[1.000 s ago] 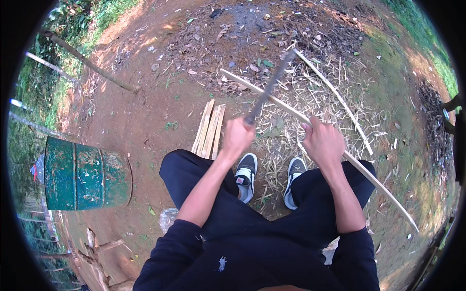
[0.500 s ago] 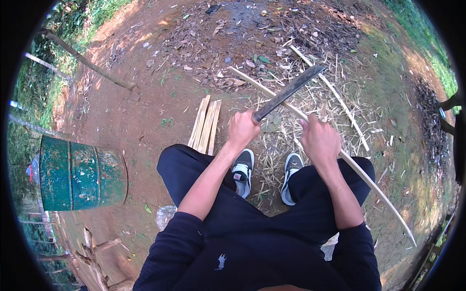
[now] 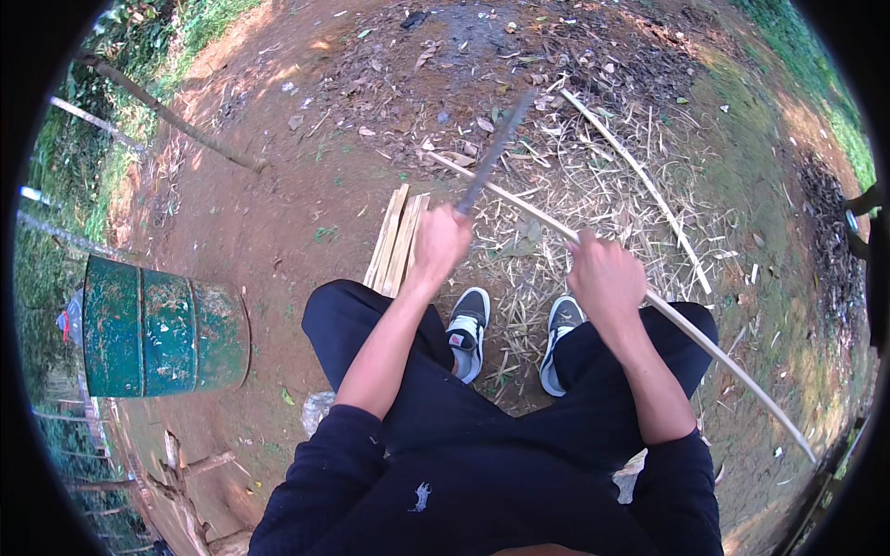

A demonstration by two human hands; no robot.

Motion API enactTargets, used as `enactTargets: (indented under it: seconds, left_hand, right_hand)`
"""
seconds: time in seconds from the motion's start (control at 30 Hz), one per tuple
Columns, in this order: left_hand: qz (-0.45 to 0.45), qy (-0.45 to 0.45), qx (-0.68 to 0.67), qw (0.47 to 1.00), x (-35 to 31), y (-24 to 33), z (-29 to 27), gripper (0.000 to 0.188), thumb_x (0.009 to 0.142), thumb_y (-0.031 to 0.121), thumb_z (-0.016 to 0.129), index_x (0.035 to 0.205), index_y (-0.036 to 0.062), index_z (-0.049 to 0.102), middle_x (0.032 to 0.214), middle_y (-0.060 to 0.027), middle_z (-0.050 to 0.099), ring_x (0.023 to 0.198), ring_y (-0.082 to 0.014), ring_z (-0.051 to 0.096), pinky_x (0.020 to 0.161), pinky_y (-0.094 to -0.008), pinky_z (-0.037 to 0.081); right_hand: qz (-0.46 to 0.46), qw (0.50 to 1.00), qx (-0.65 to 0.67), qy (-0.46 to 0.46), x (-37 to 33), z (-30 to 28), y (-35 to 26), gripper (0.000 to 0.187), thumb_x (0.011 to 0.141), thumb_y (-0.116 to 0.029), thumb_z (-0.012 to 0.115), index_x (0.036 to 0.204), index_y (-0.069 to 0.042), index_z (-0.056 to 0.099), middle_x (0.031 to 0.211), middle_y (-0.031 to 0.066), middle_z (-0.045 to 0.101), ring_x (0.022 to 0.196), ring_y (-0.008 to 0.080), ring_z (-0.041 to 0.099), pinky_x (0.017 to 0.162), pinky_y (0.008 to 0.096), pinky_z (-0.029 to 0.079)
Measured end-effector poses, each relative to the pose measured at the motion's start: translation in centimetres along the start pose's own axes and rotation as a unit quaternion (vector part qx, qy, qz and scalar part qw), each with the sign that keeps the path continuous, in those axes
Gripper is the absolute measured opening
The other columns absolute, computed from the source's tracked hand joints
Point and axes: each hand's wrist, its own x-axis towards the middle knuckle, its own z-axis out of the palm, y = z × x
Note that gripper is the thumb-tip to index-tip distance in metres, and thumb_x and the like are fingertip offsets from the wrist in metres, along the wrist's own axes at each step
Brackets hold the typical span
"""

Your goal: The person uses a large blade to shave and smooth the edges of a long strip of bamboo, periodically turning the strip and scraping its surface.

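My left hand (image 3: 442, 243) is closed round the handle of a machete (image 3: 496, 153), whose blade points up and to the right, slightly blurred. The blade crosses a long pale strip of split wood or bamboo (image 3: 732, 369) near its far end; whether they touch I cannot tell. My right hand (image 3: 605, 278) grips that strip around its middle, and the strip runs back over my right knee to the lower right. Another long pale strip (image 3: 646, 185) lies on the ground beyond my right hand. Several short flat slats (image 3: 394, 246) lie side by side left of my left foot.
Thin shavings (image 3: 519, 287) litter the ground around my shoes (image 3: 469, 324). A green metal drum (image 3: 167, 324) lies at the left, with branches (image 3: 181, 486) below it. A thin pole (image 3: 176, 120) slants across the upper left. Dry leaves (image 3: 426, 111) cover the far ground.
The machete and my left hand have moved left along the strip toward its far end, and the blade has turned steeper. My right hand has shifted slightly left.
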Motion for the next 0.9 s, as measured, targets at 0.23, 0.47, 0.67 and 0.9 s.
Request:
enactTargets:
  seconds: [0.23,0.47,0.67,0.9]
  left_hand:
    - [-0.008,-0.008,0.000,1.000,0.0,0.5,0.5,0.020,0.085,0.014,0.063,0.092,-0.0044,0.070,0.076,-0.0263,0.069,0.071,-0.0398,0.071,0.070,-0.0511,0.058]
    - [-0.137,0.081,0.080,0.984,4.0,-7.2,-1.0,0.029,0.088,0.022,0.063,0.095,-0.0049,0.072,0.091,-0.0304,0.069,0.092,-0.0434,0.069,0.082,-0.0521,0.054]
    - [-0.133,0.124,-0.034,0.983,3.5,-6.2,-1.5,0.026,0.085,0.021,0.063,0.081,-0.0050,0.066,0.075,-0.0234,0.068,0.078,-0.0372,0.070,0.074,-0.0488,0.053]
    - [-0.044,0.034,-0.249,0.967,-0.8,-0.9,-2.6,0.019,0.080,0.013,0.067,0.071,0.0001,0.057,0.060,-0.0127,0.059,0.057,-0.0244,0.059,0.060,-0.0397,0.047]
  right_hand:
    - [0.008,1.000,-0.006,0.012,-0.4,-0.5,0.1,0.017,0.092,-0.016,0.063,0.086,0.000,0.061,0.068,0.0173,0.067,0.058,0.0339,0.069,0.049,0.0449,0.052]
    - [0.001,0.998,0.021,0.066,-1.6,-3.3,0.5,0.019,0.093,-0.018,0.062,0.085,0.000,0.060,0.065,0.0177,0.065,0.057,0.0365,0.067,0.049,0.0471,0.050]
    - [0.049,0.993,0.058,0.090,0.4,-2.1,1.9,0.020,0.098,-0.020,0.058,0.094,-0.001,0.057,0.063,0.0197,0.064,0.058,0.0402,0.067,0.052,0.0508,0.051]
    - [0.062,0.995,0.081,0.008,2.6,0.1,2.1,0.034,0.106,-0.026,0.045,0.096,0.003,0.057,0.066,0.0222,0.066,0.064,0.0416,0.069,0.053,0.0519,0.053]
